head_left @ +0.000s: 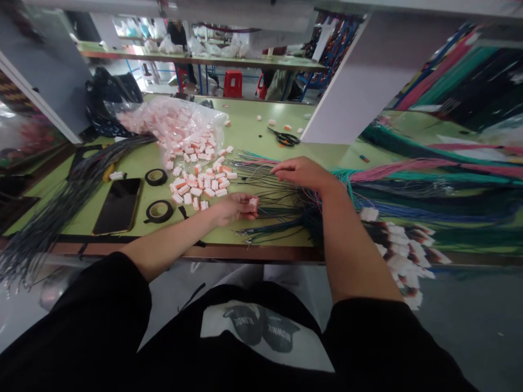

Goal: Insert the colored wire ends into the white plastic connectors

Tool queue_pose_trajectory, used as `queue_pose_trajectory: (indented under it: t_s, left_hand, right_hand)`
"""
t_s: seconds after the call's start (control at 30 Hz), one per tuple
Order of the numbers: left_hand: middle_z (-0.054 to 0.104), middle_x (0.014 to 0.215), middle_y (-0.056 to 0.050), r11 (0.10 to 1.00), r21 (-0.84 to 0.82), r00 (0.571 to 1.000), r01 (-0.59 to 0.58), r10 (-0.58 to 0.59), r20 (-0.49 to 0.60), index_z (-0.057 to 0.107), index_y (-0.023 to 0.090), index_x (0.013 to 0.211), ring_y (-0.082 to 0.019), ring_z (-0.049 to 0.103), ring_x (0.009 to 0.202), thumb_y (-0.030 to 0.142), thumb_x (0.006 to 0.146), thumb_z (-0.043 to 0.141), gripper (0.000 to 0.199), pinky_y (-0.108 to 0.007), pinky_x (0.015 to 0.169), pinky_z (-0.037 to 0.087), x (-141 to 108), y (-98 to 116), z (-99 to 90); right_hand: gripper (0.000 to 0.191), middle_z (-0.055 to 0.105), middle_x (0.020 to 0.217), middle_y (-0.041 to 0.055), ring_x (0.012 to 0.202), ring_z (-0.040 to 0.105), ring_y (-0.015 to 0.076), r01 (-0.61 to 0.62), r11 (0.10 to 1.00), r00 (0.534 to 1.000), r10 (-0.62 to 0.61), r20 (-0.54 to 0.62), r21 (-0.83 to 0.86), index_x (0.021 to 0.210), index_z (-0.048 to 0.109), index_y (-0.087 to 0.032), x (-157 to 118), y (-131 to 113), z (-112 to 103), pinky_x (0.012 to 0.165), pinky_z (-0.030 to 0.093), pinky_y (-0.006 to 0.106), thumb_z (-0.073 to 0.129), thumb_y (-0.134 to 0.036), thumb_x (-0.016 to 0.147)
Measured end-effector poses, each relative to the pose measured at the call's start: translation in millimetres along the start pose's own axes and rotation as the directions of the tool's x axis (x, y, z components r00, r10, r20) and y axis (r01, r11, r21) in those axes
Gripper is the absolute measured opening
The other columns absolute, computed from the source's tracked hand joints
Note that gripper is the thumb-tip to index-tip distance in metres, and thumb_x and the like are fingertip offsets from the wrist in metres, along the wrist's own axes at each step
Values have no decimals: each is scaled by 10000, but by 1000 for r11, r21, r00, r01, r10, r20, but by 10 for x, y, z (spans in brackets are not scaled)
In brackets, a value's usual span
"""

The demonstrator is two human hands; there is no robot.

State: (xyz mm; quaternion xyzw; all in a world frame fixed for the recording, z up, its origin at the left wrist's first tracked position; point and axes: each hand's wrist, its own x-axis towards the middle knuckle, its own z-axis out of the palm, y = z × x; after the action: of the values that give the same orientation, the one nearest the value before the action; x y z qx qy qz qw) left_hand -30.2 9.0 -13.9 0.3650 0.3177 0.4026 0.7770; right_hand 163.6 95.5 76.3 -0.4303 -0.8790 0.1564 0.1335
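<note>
My left hand (235,210) is closed on a small white and orange connector housing (254,203) at the middle of the bench. To its right, my right hand (300,171) reaches over a spread of thin wires (281,196) with metal ends, its fingers bent and close together; whether a wire is pinched in them is too small to make out. Loose connector housings (200,182) lie in a heap left of the hands, spilling from a clear plastic bag (175,122). Long bundles of pink, green, blue and dark wire (408,169) run off to the right.
On the left lie a phone (118,206), two rolls of black tape (159,210) and a dark wire bundle (93,174). Scissors (286,138) rest behind the wires. Finished-looking white connectors (402,247) hang over the front right edge. A white post (347,76) stands at the back.
</note>
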Motion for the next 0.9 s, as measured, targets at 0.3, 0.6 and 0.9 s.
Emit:
queue_pose_trajectory:
  t_s: [0.3, 0.6, 0.9]
  left_hand:
    - [595, 645, 4, 1000, -4, 999, -13, 13, -52, 536, 100, 916, -93, 602, 576, -11, 691, 606, 260, -229, 596, 479, 9, 4, -1]
    - [602, 646, 17, 998, -61, 1000, -13, 13, -9, 552, 121, 900, -92, 607, 574, -3, 676, 627, 267, -231, 597, 492, 13, -12, -15]
    - [593, 656, 18, 999, -49, 1000, -13, 13, -4, 563, 125, 894, -93, 598, 591, 21, 660, 659, 273, -245, 624, 487, 12, -20, -31]
  right_hand:
    - [176, 665, 706, 5, 633, 546, 116, 232, 967, 970, -222, -100, 108, 784, 687, -176, -200, -360, 532, 595, 367, 221, 523, -224, 740]
    - [145, 632, 665, 19, 621, 531, 130, 32, 997, 975, -16, -220, 68, 656, 618, -182, -516, -239, 619, 583, 367, 235, 489, -218, 711]
    - [129, 593, 597, 6, 582, 507, 129, -61, 998, 963, 51, -264, -30, 602, 564, -203, -560, -297, 637, 552, 337, 236, 470, -228, 687]
